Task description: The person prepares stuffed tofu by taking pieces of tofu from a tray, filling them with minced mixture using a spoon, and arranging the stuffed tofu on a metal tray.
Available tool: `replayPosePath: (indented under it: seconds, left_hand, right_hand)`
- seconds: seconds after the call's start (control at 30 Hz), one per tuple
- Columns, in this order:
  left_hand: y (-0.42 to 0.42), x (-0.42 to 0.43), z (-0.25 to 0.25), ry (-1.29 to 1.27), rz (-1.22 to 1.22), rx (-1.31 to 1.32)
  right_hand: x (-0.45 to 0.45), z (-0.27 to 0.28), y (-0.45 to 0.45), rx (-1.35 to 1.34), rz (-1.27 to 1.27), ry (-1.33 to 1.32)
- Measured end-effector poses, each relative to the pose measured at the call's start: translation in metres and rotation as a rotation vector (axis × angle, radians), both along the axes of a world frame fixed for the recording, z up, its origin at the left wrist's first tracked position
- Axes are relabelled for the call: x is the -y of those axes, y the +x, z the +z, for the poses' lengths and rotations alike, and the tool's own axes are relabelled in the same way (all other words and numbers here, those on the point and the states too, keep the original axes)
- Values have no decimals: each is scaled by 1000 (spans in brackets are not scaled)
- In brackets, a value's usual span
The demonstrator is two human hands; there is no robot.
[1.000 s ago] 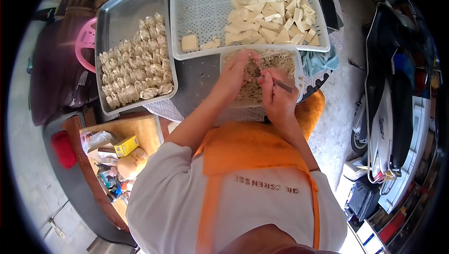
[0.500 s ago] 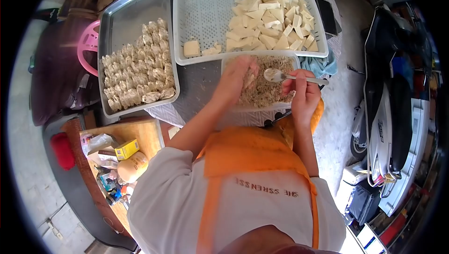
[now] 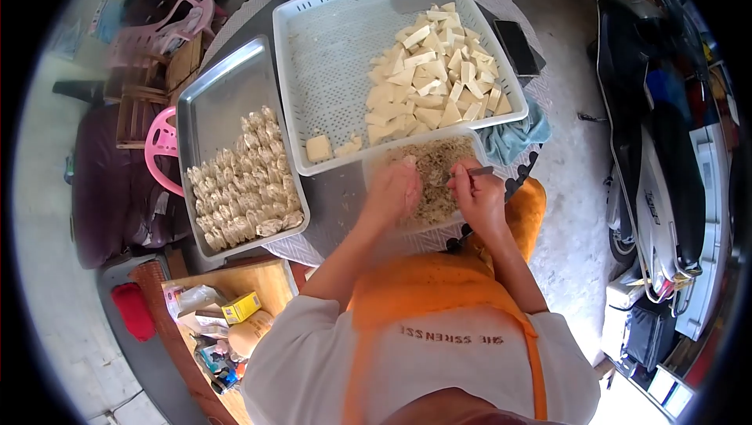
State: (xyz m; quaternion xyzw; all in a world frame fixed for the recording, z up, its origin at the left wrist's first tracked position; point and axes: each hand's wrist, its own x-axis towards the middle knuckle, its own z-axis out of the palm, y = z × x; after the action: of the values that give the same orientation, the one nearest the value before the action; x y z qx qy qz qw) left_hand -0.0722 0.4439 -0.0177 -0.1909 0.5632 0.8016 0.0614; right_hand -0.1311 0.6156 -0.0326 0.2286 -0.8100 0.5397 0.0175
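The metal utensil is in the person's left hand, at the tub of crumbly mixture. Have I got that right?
Not quite: the head view shows the metal utensil in the right hand, not the left hand. It is indeed at the tub of crumbly mixture.

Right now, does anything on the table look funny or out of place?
Maybe one thing: a squarish pale block sits beside broken bits in the near left corner of the white basket, away from the heap of angular pieces.
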Motion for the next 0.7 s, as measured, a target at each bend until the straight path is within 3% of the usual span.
replayPosePath:
  seconds: [0.17,0.27,0.37,0.57,0.67,0.7]
  left_hand:
    - [4,2,10,-10,-22,92]
    - [1,2,-6,15,-10,-138]
    - [0,2,-8,237,73,-4]
    - [3,10,-5,191,-46,-101]
    - [-9,-21,18,33,266,-47]
    - [-5,-10,15,36,132,-87]
  right_hand:
    - [0,3,-1,-109,26,41]
    - [0,4,0,-106,20,64]
    - [0,3,0,-120,20,77]
    - [2,5,2,-51,-9,57]
    - [4,9,2,-63,-14,57]
    - [5,10,3,-29,-16,19]
